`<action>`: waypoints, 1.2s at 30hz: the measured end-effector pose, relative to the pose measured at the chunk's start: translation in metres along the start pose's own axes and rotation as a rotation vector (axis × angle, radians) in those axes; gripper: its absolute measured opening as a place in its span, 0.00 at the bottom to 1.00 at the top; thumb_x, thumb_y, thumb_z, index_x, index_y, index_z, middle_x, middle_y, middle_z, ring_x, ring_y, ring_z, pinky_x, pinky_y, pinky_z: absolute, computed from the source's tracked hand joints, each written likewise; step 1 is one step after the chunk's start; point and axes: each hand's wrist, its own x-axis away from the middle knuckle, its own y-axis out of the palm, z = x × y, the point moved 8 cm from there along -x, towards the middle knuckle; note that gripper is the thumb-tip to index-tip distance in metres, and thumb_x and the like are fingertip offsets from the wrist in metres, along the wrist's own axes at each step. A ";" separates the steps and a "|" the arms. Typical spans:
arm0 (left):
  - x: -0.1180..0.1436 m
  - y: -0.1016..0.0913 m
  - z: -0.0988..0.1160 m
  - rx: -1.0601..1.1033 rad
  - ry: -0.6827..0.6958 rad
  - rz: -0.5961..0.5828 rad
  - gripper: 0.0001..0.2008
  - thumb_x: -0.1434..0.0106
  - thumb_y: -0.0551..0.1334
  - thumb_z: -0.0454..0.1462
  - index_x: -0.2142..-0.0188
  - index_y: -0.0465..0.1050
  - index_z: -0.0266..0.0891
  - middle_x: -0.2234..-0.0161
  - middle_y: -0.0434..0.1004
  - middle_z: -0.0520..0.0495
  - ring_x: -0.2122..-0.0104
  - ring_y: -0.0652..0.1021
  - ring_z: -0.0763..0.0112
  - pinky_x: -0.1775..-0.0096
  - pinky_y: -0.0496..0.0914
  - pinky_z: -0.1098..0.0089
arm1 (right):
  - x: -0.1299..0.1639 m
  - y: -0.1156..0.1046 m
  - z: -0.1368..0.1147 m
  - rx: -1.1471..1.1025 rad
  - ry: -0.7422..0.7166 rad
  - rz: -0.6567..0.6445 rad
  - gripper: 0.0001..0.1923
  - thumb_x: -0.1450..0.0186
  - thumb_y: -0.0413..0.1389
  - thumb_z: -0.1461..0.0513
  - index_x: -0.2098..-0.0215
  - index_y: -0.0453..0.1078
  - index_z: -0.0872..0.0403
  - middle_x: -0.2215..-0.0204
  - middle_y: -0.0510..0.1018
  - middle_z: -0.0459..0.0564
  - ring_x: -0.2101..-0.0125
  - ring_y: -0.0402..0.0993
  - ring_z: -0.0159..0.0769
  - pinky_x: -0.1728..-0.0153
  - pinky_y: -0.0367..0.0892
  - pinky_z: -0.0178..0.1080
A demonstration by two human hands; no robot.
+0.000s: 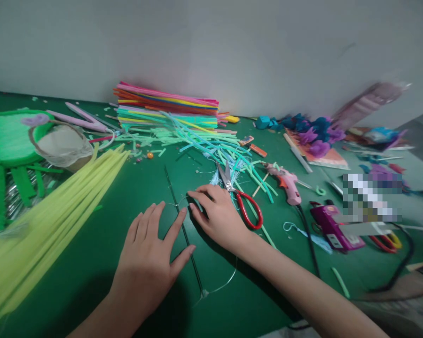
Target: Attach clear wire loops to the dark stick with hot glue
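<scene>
My left hand [148, 253] lies on the green table with its fingers stretched out and apart. Its index finger crosses a thin dark rod [185, 231]. At the rod's middle, a fine clear thread [171, 204] runs between the fingertips of both hands. My right hand [216, 216] rests palm down with its fingers loosely spread, the tips touching the table by the thread. Close behind it lie red-handled scissors [248, 211], partly opened. A small whitish lump [205, 294] sits at the rod's near end, with a thin strand curving off it.
Yellow-green pipe cleaners [63, 220] fan out at left, beside a green fuzzy piece [12, 138]. Bundled coloured pipe cleaners [167, 105] lie against the wall, cut ones in front. On the right are a pink glue gun [285, 183] with a black cord and a purple device [333, 227].
</scene>
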 end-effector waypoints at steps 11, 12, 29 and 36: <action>0.000 0.001 0.000 0.001 -0.007 -0.009 0.28 0.35 0.59 0.48 0.38 0.67 0.41 0.39 0.63 0.26 0.41 0.68 0.38 0.44 0.65 0.44 | -0.019 0.009 0.013 -0.099 0.033 -0.037 0.08 0.29 0.52 0.64 0.60 0.74 0.55 0.63 0.77 0.51 0.60 0.72 0.38 0.57 0.65 0.41; 0.000 0.001 0.000 0.002 -0.009 -0.012 0.28 0.35 0.59 0.48 0.38 0.66 0.41 0.39 0.62 0.26 0.41 0.68 0.38 0.44 0.65 0.44 | -0.019 0.009 0.014 -0.100 0.037 -0.034 0.08 0.29 0.52 0.64 0.60 0.74 0.56 0.63 0.77 0.51 0.60 0.72 0.38 0.57 0.65 0.41; -0.001 0.003 0.000 0.017 -0.016 -0.053 0.29 0.34 0.58 0.50 0.37 0.66 0.41 0.40 0.62 0.24 0.41 0.68 0.36 0.45 0.64 0.43 | -0.017 0.008 0.012 -0.089 0.022 -0.016 0.10 0.29 0.51 0.62 0.59 0.75 0.55 0.63 0.76 0.52 0.60 0.71 0.38 0.56 0.64 0.42; -0.001 0.003 0.000 0.015 -0.018 -0.053 0.29 0.34 0.58 0.49 0.37 0.66 0.41 0.40 0.63 0.24 0.41 0.68 0.36 0.45 0.64 0.43 | -0.016 0.004 0.013 -0.091 0.033 -0.004 0.10 0.30 0.53 0.61 0.59 0.76 0.55 0.63 0.76 0.52 0.61 0.72 0.38 0.56 0.65 0.42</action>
